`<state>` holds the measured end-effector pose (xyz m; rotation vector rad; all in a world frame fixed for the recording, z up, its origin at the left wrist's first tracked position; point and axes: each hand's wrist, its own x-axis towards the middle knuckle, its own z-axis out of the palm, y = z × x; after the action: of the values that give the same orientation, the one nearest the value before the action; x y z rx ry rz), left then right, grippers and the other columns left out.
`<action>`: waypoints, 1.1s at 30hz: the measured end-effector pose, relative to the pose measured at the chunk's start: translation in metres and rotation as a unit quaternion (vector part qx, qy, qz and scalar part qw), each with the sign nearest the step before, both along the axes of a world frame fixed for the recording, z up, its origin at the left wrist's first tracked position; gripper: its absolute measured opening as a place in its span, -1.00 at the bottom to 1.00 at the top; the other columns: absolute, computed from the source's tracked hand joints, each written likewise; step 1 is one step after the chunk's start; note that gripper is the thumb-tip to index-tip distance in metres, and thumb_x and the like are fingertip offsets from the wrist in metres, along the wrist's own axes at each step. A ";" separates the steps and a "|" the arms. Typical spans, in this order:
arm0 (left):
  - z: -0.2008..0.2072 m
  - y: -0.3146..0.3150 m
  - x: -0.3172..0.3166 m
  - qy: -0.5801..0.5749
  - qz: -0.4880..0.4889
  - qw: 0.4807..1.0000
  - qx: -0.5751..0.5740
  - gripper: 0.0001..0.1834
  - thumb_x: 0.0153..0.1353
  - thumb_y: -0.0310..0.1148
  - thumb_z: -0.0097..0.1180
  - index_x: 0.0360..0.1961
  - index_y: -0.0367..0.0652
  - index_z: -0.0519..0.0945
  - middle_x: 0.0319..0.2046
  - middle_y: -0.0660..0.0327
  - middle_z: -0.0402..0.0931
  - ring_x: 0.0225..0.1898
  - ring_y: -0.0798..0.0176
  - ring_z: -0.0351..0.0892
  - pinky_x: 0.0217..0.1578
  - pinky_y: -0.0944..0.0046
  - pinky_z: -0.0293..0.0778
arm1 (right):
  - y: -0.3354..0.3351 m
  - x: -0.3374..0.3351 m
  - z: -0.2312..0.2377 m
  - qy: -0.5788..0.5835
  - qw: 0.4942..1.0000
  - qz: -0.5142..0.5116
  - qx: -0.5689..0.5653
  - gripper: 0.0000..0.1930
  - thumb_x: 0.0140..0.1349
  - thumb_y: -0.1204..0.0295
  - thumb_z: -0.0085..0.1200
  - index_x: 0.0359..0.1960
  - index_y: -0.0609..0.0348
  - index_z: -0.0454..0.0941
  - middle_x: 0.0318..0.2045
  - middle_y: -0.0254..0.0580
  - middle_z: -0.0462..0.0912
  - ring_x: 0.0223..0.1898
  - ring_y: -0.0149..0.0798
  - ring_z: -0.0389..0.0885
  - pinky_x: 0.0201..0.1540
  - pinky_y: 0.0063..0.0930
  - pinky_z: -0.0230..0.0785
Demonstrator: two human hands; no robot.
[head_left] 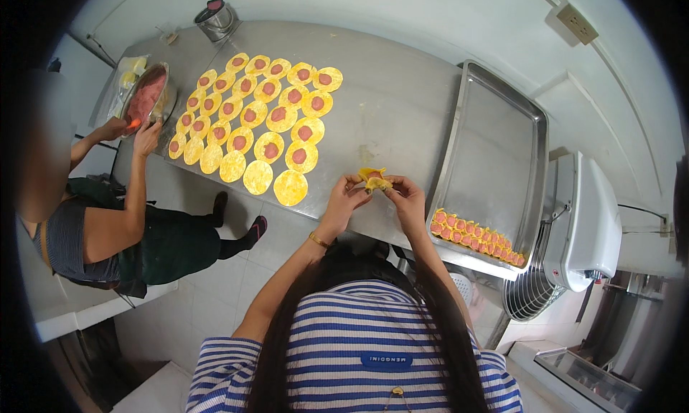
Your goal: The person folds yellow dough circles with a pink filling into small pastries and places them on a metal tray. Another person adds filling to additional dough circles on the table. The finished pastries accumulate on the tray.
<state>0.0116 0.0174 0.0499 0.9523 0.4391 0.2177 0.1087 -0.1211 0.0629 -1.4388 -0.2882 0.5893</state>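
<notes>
A ruffled yellow wrapper [375,185] around pink filling [372,174] is pinched between the left hand [346,198] and right hand [408,198] over a smooth metal table [380,104], between rows of flat round wrappers [232,166] and a rimmed rectangular tray [495,140], beside a pale wall [402,15].

Here a blue-and-white striped fabric top [337,320] is worn, its short sleeves [226,355] banded to match! A small rounded blue patch [387,359] is carried across it, printed in pale lettering. A gold-coloured pendant [397,391] is spotted nearer the neck; the left wrist is circled by a slim gold-coloured bracelet [319,239]. The stripes are flanked by long dark hair [448,334].
</notes>
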 end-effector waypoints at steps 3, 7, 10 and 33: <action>0.008 -0.001 0.000 -0.016 0.007 1.000 -0.007 -0.74 0.25 -0.53 0.03 -0.03 -0.20 0.40 -0.05 0.20 0.42 -0.01 0.33 0.48 -0.02 0.27 0.54 | -0.008 0.007 -0.003 -0.014 0.999 -0.002 -0.036 -0.76 0.12 0.60 0.16 -0.14 0.31 0.56 -0.20 -0.22 0.64 -0.19 -0.39 0.59 -0.05 -0.51 0.43; 0.004 0.006 0.005 0.050 -0.058 0.994 0.072 -0.75 0.21 -0.58 0.05 -0.07 -0.26 0.44 0.01 0.11 0.45 0.02 0.28 0.49 -0.05 0.30 0.53 | -0.011 0.010 -0.005 -0.047 0.998 0.009 -0.051 -0.75 0.07 0.62 0.19 -0.17 0.30 0.58 -0.23 -0.25 0.64 -0.21 -0.38 0.60 -0.09 -0.53 0.45; 0.000 0.006 0.008 0.022 -0.050 0.947 0.316 -0.74 0.14 -0.61 0.10 -0.11 -0.29 0.46 -0.01 0.08 0.50 -0.03 0.26 0.53 -0.11 0.33 0.54 | -0.012 0.007 -0.003 -0.139 0.987 0.027 -0.070 -0.74 0.04 0.65 0.20 -0.18 0.30 0.58 -0.27 -0.26 0.64 -0.21 -0.34 0.62 -0.06 -0.52 0.46; -0.014 0.003 0.015 0.078 -0.173 0.880 0.435 -0.74 0.01 -0.45 0.32 -0.25 -0.24 0.58 -0.41 0.10 0.63 -0.38 0.22 0.64 -0.30 0.25 0.52 | -0.008 0.007 -0.027 -0.273 0.921 0.109 -0.256 -0.71 -0.12 0.69 0.15 -0.28 0.26 0.62 -0.31 -0.07 0.61 -0.24 -0.05 0.64 -0.17 -0.35 0.50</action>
<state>0.0262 0.0201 0.0357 1.9257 0.3006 -0.0035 0.1158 -0.1290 0.0355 -2.0929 -0.7876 0.4457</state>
